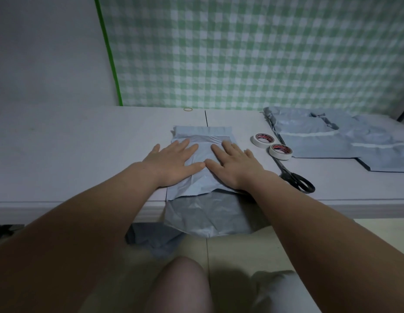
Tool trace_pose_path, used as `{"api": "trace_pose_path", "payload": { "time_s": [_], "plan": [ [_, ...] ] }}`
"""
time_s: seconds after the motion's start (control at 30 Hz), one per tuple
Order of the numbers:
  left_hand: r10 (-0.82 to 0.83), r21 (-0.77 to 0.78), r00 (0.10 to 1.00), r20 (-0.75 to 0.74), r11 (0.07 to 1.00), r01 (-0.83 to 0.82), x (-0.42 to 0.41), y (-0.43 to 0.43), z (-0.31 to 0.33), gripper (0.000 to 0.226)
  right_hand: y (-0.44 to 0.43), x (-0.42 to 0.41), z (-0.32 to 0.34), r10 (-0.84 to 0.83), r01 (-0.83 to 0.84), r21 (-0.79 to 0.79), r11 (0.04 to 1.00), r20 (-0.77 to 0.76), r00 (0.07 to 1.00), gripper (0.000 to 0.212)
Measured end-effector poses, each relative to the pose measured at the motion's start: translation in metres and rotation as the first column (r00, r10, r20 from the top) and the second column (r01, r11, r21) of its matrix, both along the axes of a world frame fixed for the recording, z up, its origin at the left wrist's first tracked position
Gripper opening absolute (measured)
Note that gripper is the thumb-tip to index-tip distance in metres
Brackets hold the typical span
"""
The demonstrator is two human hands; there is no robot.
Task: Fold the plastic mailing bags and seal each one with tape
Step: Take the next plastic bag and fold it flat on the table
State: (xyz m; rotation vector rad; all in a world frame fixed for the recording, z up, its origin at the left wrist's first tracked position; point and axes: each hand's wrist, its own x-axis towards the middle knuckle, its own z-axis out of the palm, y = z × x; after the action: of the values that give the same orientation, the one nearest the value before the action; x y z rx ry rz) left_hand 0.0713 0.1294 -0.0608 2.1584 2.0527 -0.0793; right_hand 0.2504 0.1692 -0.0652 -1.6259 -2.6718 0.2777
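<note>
A grey plastic mailing bag (202,186) lies folded at the middle of the white table (72,154), and its lower part hangs over the front edge. My left hand (174,162) presses flat on the bag's left half with straight fingers. Beside it, my right hand (233,164) lies flat on the right half, thumbs nearly touching. Two rolls of white tape (263,139) (280,151) sit to the right of the bag.
Black scissors (295,177) lie right of my right wrist. A pile of several flat mailing bags (332,138) covers the table's right end. A yellow rubber band (188,109) rests at the back edge. More grey plastic (155,238) hangs below the table.
</note>
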Motion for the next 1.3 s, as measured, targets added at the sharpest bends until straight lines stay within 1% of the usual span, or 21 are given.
{"api": "trace_pose_path", "payload": {
  "time_s": [0.07,0.1,0.17,0.2,0.23,0.27,0.3,0.33,0.37,0.4,0.43,0.47,0.53,0.57,0.63,0.8,0.93,1.03,1.13,1.23,1.3],
  "plan": [
    [0.019,-0.035,1.000,0.009,0.999,-0.019,-0.004,-0.004,0.003,0.084,-0.001,0.001,0.002,-0.028,0.028,-0.012,1.000,0.026,0.999,0.069],
    [0.025,-0.060,1.000,0.000,0.998,-0.025,-0.006,-0.005,0.006,0.091,-0.001,0.001,0.003,-0.037,0.037,0.007,0.999,0.046,0.998,0.069],
    [0.026,-0.078,0.998,-0.065,0.996,-0.031,-0.008,-0.007,0.015,0.099,-0.003,-0.001,0.010,-0.069,0.064,0.102,0.993,0.045,0.997,0.063],
    [0.024,-0.040,0.993,-0.119,0.999,-0.029,-0.007,-0.005,0.018,0.095,-0.004,-0.003,0.013,-0.086,0.084,0.156,0.984,0.005,0.996,0.057],
    [0.019,0.037,0.988,-0.155,0.999,-0.013,-0.004,-0.004,0.021,0.085,-0.005,-0.005,0.014,-0.083,0.092,0.195,0.976,-0.055,0.995,0.051],
    [0.008,0.148,0.992,-0.130,0.989,0.012,0.001,-0.001,0.021,0.069,-0.006,-0.008,0.015,-0.049,0.075,0.223,0.972,-0.121,0.991,0.045],
    [-0.022,0.257,0.999,-0.044,0.966,0.032,0.008,0.002,0.020,0.051,-0.006,-0.012,0.013,0.006,0.035,0.239,0.970,-0.167,0.986,0.041],
    [-0.078,0.320,0.995,0.069,0.946,0.052,0.016,0.005,0.019,0.038,-0.004,-0.015,0.010,0.056,-0.009,0.235,0.972,-0.193,0.980,0.039],
    [-0.142,0.337,0.975,0.171,0.938,0.078,0.023,0.007,0.016,0.032,-0.002,-0.018,0.006,0.086,-0.041,0.212,0.976,-0.209,0.974,0.039],
    [-0.188,0.316,0.951,0.246,0.943,0.104,0.028,0.009,0.011,0.031,-0.001,-0.020,0.002,0.091,-0.056,0.167,0.984,-0.210,0.973,0.043],
    [-0.199,0.274,0.938,0.285,0.954,0.120,0.030,0.010,0.007,0.033,0.001,-0.021,-0.002,0.081,-0.058,0.122,0.991,-0.188,0.979,0.048],
    [-0.174,0.217,0.944,0.279,0.969,0.115,0.030,0.010,0.003,0.038,0.002,-0.019,-0.004,0.071,-0.058,0.097,0.994,-0.145,0.987,0.051],
    [-0.083,0.101,0.986,0.146,0.993,0.068,0.023,0.009,-0.003,0.051,0.003,-0.015,-0.006,0.067,-0.060,0.090,0.994,-0.066,0.996,0.056],
    [-0.058,0.074,0.995,0.080,0.996,0.052,0.018,0.008,-0.004,0.055,0.002,-0.012,-0.005,0.065,-0.061,0.082,0.995,-0.044,0.997,0.058],
    [-0.038,0.045,0.999,0.016,0.998,0.038,0.011,0.005,-0.004,0.062,0.001,-0.008,-0.003,0.055,-0.054,0.061,0.997,-0.020,0.998,0.062],
    [-0.027,0.012,0.999,-0.032,1.000,0.027,0.002,-0.003,-0.002,0.077,-0.003,0.001,-0.002,0.004,-0.003,0.047,0.999,-0.009,1.000,0.066],
    [0.006,0.000,1.000,-0.012,1.000,-0.006,-0.007,-0.015,0.001,0.086,-0.008,0.011,-0.003,-0.016,0.016,0.056,0.998,-0.002,1.000,0.068],
    [0.021,0.002,1.000,0.005,1.000,-0.021,-0.013,-0.027,0.002,0.087,-0.015,0.021,-0.002,-0.003,0.004,0.055,0.998,-0.009,1.000,0.066],
    [0.035,0.003,0.999,0.021,0.999,-0.036,-0.020,-0.040,0.002,0.083,-0.023,0.029,0.000,-0.003,0.004,0.081,0.997,-0.016,1.000,0.062],
    [-0.009,0.122,0.999,0.031,0.993,0.005,-0.017,-0.046,0.003,0.069,-0.032,0.023,0.008,0.003,0.005,0.132,0.991,-0.063,0.998,0.057],
    [-0.010,0.160,0.999,0.045,0.987,0.003,-0.006,-0.048,0.005,0.061,-0.041,0.011,0.014,0.059,-0.044,0.129,0.991,-0.111,0.992,0.056]
  ]
}}
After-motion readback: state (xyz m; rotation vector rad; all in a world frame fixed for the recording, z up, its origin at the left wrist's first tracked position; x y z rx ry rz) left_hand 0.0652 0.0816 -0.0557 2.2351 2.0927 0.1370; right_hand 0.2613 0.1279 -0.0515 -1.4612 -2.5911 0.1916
